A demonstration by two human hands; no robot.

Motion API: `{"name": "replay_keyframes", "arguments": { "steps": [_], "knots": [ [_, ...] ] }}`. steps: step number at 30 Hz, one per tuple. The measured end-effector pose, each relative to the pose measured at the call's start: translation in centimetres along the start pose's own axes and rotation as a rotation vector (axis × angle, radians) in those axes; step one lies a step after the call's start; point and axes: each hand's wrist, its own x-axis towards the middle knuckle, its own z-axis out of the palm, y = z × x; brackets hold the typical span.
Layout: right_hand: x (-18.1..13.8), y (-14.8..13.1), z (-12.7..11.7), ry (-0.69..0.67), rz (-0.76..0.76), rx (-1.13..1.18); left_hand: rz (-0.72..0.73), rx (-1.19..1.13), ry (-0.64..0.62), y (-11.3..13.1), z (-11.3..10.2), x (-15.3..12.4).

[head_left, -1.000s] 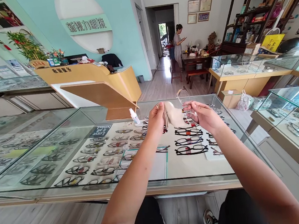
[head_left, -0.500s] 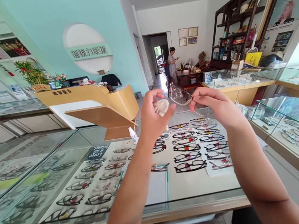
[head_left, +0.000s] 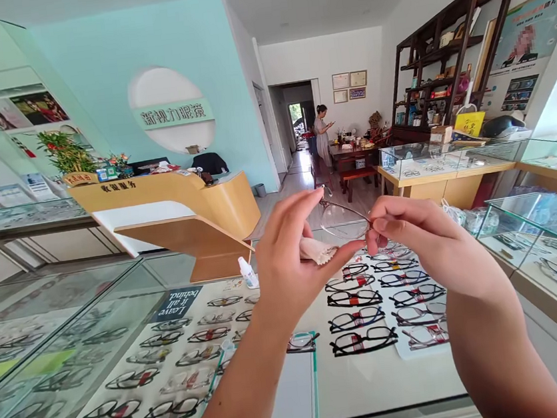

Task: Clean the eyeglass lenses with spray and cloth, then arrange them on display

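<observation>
A pair of thin-rimmed eyeglasses (head_left: 343,222) is held up above the glass counter, its clear lens facing me at an angle. The thumb and fingers of my right hand (head_left: 420,236) pinch the frame on its right side. My left hand (head_left: 286,255) curves around the lens, index fingertip by the upper left end and thumb by the lower rim; whether they touch it I cannot tell. A crumpled off-white cloth (head_left: 316,250) is tucked inside my left palm. Below lie rows of display glasses (head_left: 364,341) in the counter.
A small white bottle (head_left: 248,273) stands on the counter left of my hands. Beyond are a wooden reception desk (head_left: 229,198) and more glass showcases (head_left: 447,166). A person (head_left: 322,138) stands by a table in the back, looking at something in the hands.
My left hand has moved in towards the eyeglasses, its fingertips now around the lens. Both hands and the eyeglasses sit lower in view, and the camera has tilted up slightly.
</observation>
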Motion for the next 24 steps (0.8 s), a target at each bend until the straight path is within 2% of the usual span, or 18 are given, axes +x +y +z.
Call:
{"name": "replay_keyframes", "arguments": {
  "steps": [7,10,13,15,19,24],
  "knots": [
    [-0.4,-0.2,0.4,0.035,-0.077,-0.066,0.053,0.023,0.069,0.2,0.1,-0.3],
    [-0.6,-0.5,0.8,0.181,-0.156,-0.156,0.039,0.056,0.163,0.1,-0.1,-0.2],
    [-0.7,-0.6,1.3,0.395,-0.258,-0.311,-0.024,0.088,0.295,-0.5,-0.5,-0.1],
    [-0.7,-0.5,1.5,0.467,-0.315,-0.412,-0.087,0.095,0.357,-1.0,-0.7,-0.1],
    [-0.4,0.0,2.1,0.463,-0.361,-0.518,-0.23,0.074,0.38,-1.5,-0.8,-0.6],
    [-0.2,0.5,2.9,0.544,-0.345,-0.489,-0.318,0.078,0.358,-1.2,-0.6,-0.7]
  ]
}}
